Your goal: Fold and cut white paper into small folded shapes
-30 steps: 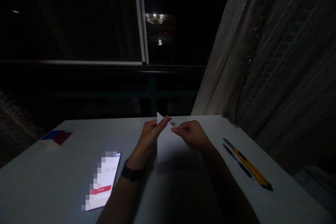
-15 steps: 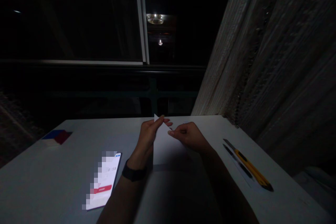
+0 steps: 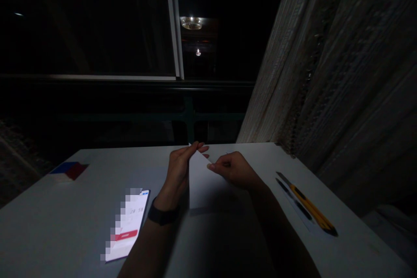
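Note:
A folded white sheet of paper (image 3: pixel 202 184) stands over the middle of the white table (image 3: pixel 65 208), its lower edge near the tabletop. My left hand (image 3: pixel 180 167) grips the paper's left edge, fingers stretched along the top corner. My right hand (image 3: pixel 233 168) pinches the paper's sloping upper right edge with curled fingers. A dark watch sits on my left wrist.
A lit phone (image 3: pixel 127 223) lies on the table at the left. A yellow utility knife (image 3: pixel 311 210) and a dark pen (image 3: pixel 294 203) lie at the right. Red and blue paper (image 3: pixel 69 169) rests at the far left. A dark window is behind, a curtain (image 3: pixel 325 74) at right.
The paper's top point has dropped and the sheet has swung slightly left. My left fingers have stretched along the top corner; my right hand has moved a little down its edge.

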The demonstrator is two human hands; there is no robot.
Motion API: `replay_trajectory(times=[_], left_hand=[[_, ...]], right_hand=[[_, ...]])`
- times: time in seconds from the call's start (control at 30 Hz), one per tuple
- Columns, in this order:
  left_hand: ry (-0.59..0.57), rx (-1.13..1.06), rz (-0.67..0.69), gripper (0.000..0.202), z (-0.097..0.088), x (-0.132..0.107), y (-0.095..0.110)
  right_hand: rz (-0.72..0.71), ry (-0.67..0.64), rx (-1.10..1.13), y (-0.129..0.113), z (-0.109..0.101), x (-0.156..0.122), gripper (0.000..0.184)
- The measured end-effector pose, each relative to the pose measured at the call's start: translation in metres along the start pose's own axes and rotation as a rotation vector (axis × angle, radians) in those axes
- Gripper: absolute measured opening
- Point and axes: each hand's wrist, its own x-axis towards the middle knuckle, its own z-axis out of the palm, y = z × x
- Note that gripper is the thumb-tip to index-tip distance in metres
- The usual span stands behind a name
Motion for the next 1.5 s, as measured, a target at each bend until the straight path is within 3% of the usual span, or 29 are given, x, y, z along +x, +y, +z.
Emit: replay_trajectory(times=[0.13,0.3,0.47,0.6,0.7,0.83,1.0,1.23,1.5], left_hand=[[0.013,-0.049,0.029,0.021,-0.005,0.004,0.002],[0.128,-0.144,0.116,0.017,-0.021,0.016,0.011],[-0.068,-0.017,0.018,0.031,-0.015,0.012,0.006],[-0.19,0.117,0.037,0.032,-0.002,0.003,-0.005],[-0.109,0.164,0.083,0.037,0.004,-0.001,-0.01],[0.05,0.311,0.263,0.039,0.005,-0.001,-0.014],[0.061,0.449,0.417,0.032,0.003,-0.002,-0.019],[0.147,0.438,0.463,0.03,0.003,-0.005,-0.017],[0.14,0.449,0.45,0.029,0.003,-0.004,-0.017]], right_hand=[[0.019,-0.016,-0.005,-0.001,-0.004,-0.003,0.03],[0.039,0.025,-0.006,-0.001,-0.015,-0.005,0.03],[0.036,0.181,0.006,0.001,-0.019,-0.001,0.03],[0.048,0.22,0.034,0.001,-0.016,0.001,0.03],[0.05,0.25,0.049,0.002,-0.014,0.002,0.031],[0.067,0.399,0.091,0.004,-0.01,0.004,0.033],[0.051,0.525,0.146,0.004,-0.004,0.008,0.036],[0.042,0.514,0.181,0.002,0.004,0.008,0.035],[0.06,0.507,0.208,0.003,0.005,0.009,0.036]])
